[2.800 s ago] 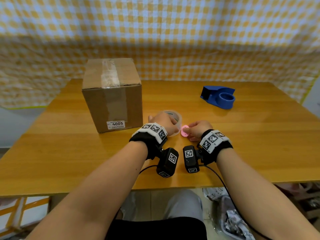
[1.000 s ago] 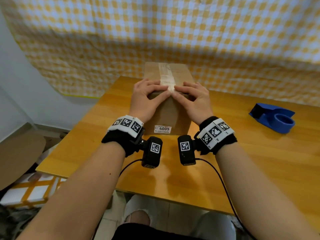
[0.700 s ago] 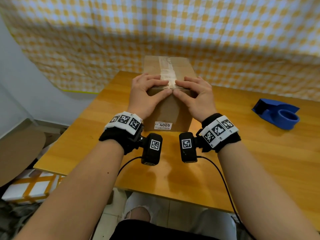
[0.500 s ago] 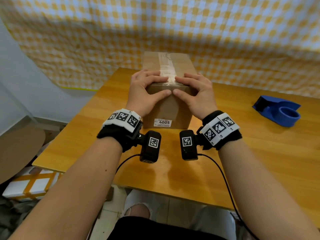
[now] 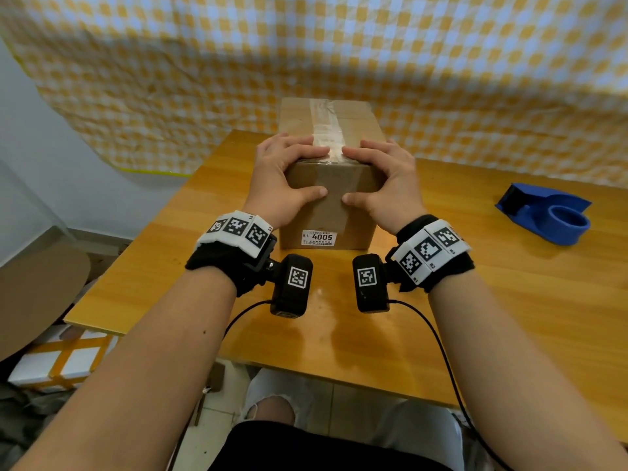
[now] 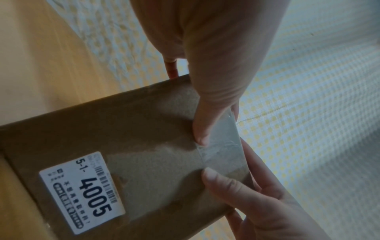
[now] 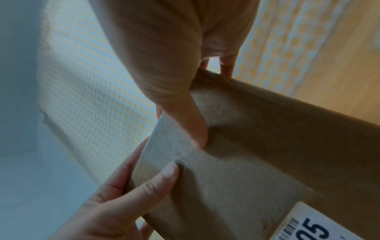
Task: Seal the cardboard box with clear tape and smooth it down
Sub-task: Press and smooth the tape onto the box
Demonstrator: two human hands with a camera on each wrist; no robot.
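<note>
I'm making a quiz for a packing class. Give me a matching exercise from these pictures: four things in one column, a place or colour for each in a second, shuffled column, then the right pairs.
Things
1. tape dispenser
2. white label
3. clear tape
4. left hand

Places
A. low on the front face of the box
B. blue, on the table to the right of the box
C. along the middle of the box top and down its front
D. fingers on the box top, thumb on its front

Pairs: 1-B, 2-A, 3-C, 4-D

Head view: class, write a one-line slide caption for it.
The left hand and right hand clasp the front top edge of the cardboard box, thumbs pressing clear tape onto its front.
</note>
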